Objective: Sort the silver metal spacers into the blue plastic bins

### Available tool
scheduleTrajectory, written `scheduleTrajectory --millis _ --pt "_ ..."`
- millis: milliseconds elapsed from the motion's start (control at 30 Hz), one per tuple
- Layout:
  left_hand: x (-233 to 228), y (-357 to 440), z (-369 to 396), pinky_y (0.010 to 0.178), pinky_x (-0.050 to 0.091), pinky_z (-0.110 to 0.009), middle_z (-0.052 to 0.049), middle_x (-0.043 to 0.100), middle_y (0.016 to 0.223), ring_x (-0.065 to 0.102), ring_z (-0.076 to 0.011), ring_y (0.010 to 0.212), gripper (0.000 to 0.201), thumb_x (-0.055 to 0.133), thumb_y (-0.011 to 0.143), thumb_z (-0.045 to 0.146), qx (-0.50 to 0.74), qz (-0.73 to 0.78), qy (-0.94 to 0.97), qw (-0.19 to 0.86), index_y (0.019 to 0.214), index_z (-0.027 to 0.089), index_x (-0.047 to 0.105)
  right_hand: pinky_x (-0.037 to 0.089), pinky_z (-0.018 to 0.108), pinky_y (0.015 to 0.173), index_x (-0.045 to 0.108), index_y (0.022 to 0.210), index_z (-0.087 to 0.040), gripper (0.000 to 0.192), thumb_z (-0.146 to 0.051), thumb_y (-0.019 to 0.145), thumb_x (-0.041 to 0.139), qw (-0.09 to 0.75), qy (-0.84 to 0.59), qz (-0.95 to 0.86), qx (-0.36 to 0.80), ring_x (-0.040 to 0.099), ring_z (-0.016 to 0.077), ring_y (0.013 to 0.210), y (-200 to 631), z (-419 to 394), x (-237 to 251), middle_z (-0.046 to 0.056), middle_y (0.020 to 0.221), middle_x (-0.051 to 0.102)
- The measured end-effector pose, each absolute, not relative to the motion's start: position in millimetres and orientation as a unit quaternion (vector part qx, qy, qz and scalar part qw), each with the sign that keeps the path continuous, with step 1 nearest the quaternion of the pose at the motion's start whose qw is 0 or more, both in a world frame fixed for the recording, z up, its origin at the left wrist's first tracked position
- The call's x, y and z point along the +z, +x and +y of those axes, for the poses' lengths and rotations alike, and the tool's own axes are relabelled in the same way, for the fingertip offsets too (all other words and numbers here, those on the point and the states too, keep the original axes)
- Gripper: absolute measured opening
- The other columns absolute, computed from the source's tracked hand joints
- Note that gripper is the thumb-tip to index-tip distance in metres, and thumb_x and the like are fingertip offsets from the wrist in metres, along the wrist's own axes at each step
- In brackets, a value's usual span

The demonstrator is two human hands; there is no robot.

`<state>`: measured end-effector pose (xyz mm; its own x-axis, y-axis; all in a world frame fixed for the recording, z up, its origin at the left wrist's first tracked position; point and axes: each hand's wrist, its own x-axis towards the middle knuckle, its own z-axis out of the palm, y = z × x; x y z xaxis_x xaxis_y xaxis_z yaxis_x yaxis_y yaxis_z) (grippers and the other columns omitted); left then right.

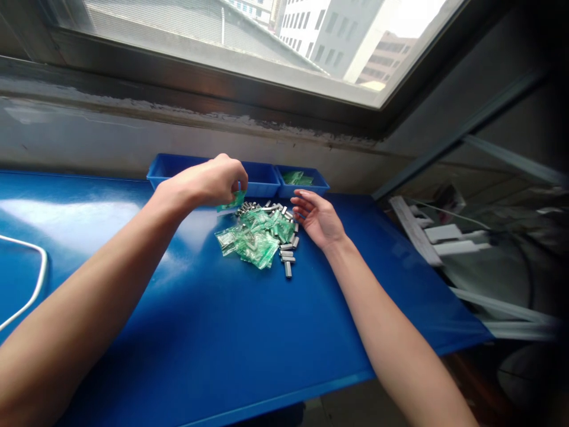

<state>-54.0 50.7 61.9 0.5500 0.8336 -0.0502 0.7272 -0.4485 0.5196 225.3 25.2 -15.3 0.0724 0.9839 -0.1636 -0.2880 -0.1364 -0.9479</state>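
Far left: a white cable [31,284] looped across the blue table [222,332] and ran off the frame edge, well apart from both hands. Left hand [208,181] was raised just above the table surface, near the rear, fingers curled shut and pinching a small green bag [232,201] by its top; the bag hung below the fingers, just left of and slightly behind the main pile. Behind that hand sat a large blue bin [178,166] against the wall; the hand covered part of its front rim, and its contents weren't visible. Centre: a heap of green bags [255,237] lay on the table, loosely overlapping, mixed with small metal parts [288,255], short silver blocks scattered along the heap's back and right edges, one lying apart at the near end. Couldn't tell how many bags or parts, or whether the bags held anything. Right hand [317,216] rested on the table just right of the heap, palm up, fingers loosely spread and gripping nothing; fingertips were just beside the nearest metal parts, contact not resolvable. Behind it, a smaller blue bin [320,187] touched the larger one's right side and held a few more green bags. Past the table's right edge: white and grey strips and dark clutter lower down, too blurred to identify. Window and sill ran along the back.
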Motion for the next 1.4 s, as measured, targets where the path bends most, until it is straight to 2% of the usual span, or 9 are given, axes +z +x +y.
scheduleTrajectory --millis 100,333,500,700,833,933,1067,1200,1400 --pt "66 -47 46 0.088 0.057 -0.038 -0.012 0.08 0.097 0.073 -0.0281 0.091 0.038 0.074 0.073 0.024 0.163 0.46 0.843 0.224 0.109 0.017 0.084 0.052 0.021 0.057 0.08 0.087 -0.022 0.02 -0.034 0.072 0.086 0.553 -0.482 -0.392 0.555 0.065 0.0098 0.063 224 24 -16 0.001 0.081 0.079" --pt "58 -30 43 0.089 0.061 -0.037 -0.012 0.081 0.107 0.077 -0.0265 0.102 0.047 0.08 0.077 0.029 0.292 0.367 0.781 0.411 0.122 0.014 0.077 0.04 0.025 0.048 0.083 0.091 -0.023 0.036 -0.053 0.072 0.091 0.53 -0.433 -0.533 0.498 0.053 0.0087 0.052 214 15 -13 0.002 0.082 0.079" --pt "46 -24 45 0.091 0.062 -0.038 -0.013 0.081 0.109 0.077 -0.025 0.101 0.051 0.081 0.08 0.03 0.329 0.349 0.738 0.474 0.128 0.013 0.074 0.041 0.025 0.049 0.082 0.08 -0.023 0.029 -0.047 0.071 0.094 0.508 -0.428 -0.565 0.49 0.052 0.0088 0.052 214 14 -16 0.0 0.074 0.076" --pt "40 -22 45 0.086 0.06 -0.034 -0.013 0.081 0.11 0.076 -0.024 0.099 0.056 0.077 0.082 0.03 0.316 0.374 0.749 0.447 0.135 0.014 0.071 0.047 0.023 0.05 0.08 0.079 -0.021 0.028 -0.043 0.07 0.095 0.504 -0.429 -0.547 0.513 0.058 0.0086 0.051 217 16 -17 0.001 0.073 0.077" --pt "47 -32 48 0.084 0.056 -0.03 -0.01 0.081 0.11 0.075 -0.0236 0.097 0.052 0.075 0.082 0.039 0.274 0.439 0.787 0.337 0.13 0.019 0.073 0.053 0.02 0.054 0.077 0.08 -0.02 0.031 -0.042 0.068 0.097 0.535 -0.46 -0.492 0.51 0.07 0.0118 0.058 219 20 -19 0.002 0.073 0.079" --pt "59 -45 49 0.078 0.052 -0.027 -0.006 0.082 0.103 0.074 -0.0232 0.092 0.049 0.075 0.08 0.05 0.135 0.46 0.824 0.301 0.121 0.023 0.077 0.061 0.019 0.068 0.074 0.085 -0.023 0.028 -0.038 0.073 0.094 0.599 -0.47 -0.408 0.504 0.081 0.0157 0.084 221 26 -23 0.002 0.086 0.083" --pt "69 -54 44 0.072 0.047 -0.025 -0.003 0.083 0.102 0.072 -0.0219 0.084 0.061 0.085 0.065 0.058 -0.049 0.439 0.837 0.321 0.117 0.026 0.076 0.065 0.021 0.085 0.075 0.093 -0.025 0.018 -0.034 0.084 0.086 0.611 -0.465 -0.37 0.523 0.079 0.0185 0.115 223 32 -25 0.003 0.105 0.085" --pt "64 -46 40 0.069 0.046 -0.024 -0.003 0.082 0.1 0.071 -0.022 0.082 0.069 0.092 0.054 0.048 -0.089 0.447 0.839 0.298 0.116 0.025 0.074 0.066 0.022 0.077 0.077 0.09 -0.022 0.012 -0.031 0.085 0.084 0.573 -0.479 -0.37 0.552 0.082 0.0195 0.1 223 31 -23 0.006 0.097 0.085" --pt "51 -43 46 0.069 0.046 -0.024 -0.002 0.081 0.094 0.071 -0.0211 0.081 0.063 0.087 0.057 0.036 -0.065 0.428 0.846 0.31 0.117 0.025 0.072 0.062 0.021 0.062 0.078 0.082 -0.022 0.011 -0.031 0.087 0.08 0.561 -0.481 -0.362 0.568 0.075 0.0136 0.071 220 27 -19 0.003 0.082 0.082"
